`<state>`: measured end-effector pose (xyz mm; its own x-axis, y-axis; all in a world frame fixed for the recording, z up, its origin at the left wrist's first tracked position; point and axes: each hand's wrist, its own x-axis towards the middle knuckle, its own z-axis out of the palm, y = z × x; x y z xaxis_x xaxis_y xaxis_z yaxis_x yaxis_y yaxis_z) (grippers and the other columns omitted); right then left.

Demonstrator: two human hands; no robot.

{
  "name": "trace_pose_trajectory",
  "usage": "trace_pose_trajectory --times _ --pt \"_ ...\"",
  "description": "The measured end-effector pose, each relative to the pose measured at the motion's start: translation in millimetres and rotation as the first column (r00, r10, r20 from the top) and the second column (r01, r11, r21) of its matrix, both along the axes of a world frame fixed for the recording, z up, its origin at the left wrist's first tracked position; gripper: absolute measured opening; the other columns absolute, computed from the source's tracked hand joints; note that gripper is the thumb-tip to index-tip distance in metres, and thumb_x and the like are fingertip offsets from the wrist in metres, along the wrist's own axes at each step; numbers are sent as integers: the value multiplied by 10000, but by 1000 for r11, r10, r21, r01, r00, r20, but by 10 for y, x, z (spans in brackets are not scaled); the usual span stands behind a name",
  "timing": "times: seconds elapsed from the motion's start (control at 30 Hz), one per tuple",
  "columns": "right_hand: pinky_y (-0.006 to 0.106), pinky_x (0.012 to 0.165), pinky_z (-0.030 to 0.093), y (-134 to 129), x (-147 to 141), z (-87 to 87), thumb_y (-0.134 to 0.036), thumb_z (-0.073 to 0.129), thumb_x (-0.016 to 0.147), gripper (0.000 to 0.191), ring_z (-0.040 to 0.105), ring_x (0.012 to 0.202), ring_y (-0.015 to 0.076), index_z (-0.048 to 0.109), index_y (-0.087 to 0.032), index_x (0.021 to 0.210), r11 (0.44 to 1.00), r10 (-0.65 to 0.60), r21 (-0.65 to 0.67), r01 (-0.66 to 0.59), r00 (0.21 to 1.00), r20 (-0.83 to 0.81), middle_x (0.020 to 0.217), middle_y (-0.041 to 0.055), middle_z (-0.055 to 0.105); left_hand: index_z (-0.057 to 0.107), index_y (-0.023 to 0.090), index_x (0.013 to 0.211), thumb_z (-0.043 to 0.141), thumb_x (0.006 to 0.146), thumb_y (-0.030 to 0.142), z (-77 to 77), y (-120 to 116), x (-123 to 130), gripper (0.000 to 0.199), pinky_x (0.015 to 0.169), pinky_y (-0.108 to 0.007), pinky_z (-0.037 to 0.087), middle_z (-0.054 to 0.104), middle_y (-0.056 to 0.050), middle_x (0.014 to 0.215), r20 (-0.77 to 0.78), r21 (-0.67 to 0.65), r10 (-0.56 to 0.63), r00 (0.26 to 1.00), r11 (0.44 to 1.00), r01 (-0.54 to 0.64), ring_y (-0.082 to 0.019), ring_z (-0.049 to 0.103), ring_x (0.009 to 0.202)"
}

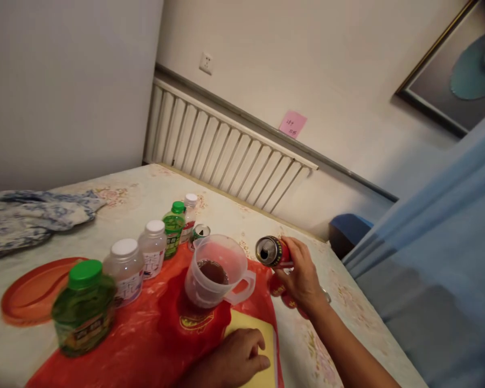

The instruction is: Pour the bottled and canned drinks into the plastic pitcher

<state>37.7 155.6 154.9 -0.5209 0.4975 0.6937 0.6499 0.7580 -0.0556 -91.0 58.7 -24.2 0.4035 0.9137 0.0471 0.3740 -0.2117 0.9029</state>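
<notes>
My right hand [305, 275] is wrapped around a red drink can [271, 251]. The can is tipped sideways, and its opened top faces left towards a clear plastic measuring jug [220, 272]. Dark brown liquid [213, 272] lies in the jug, whose handle points right. A gap separates can and jug. Below the jug, my left hand [240, 355] is over a yellow notebook or pad [262, 330]. Its fingers are loosely curled, thumb apart, holding nothing. More red cans [277, 286] stand partly hidden behind my right hand.
A red plastic sheet [145, 334] covers part of the table. Left of the jug stand a green bottle [84, 310], white-capped jars [127, 275], a smaller green-capped bottle [173, 231] and an open can [201, 231]. An orange lid [36, 293] and patterned cloth [32, 215] lie farther left.
</notes>
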Motion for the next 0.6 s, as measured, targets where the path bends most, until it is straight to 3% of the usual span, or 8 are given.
trace_pose_trajectory --times 0.23,0.6 --pt "555 967 439 23 -358 115 -82 568 805 595 492 1157 312 424 -228 1363 981 83 156 -115 977 195 1249 143 519 629 235 999 565 809 386 1 -27 -8 251 596 -245 373 665 -2 863 2 -15 13 1000 1000 -13 -171 535 727" --pt "525 1022 427 64 -473 334 -81 490 899 471 448 1230 298 480 -216 1349 936 93 279 -214 916 391 1257 139 553 613 240 1022 563 812 426 -65 1 11 285 622 -259 386 670 -12 894 10 -8 -22 1000 1000 22 -168 535 721"
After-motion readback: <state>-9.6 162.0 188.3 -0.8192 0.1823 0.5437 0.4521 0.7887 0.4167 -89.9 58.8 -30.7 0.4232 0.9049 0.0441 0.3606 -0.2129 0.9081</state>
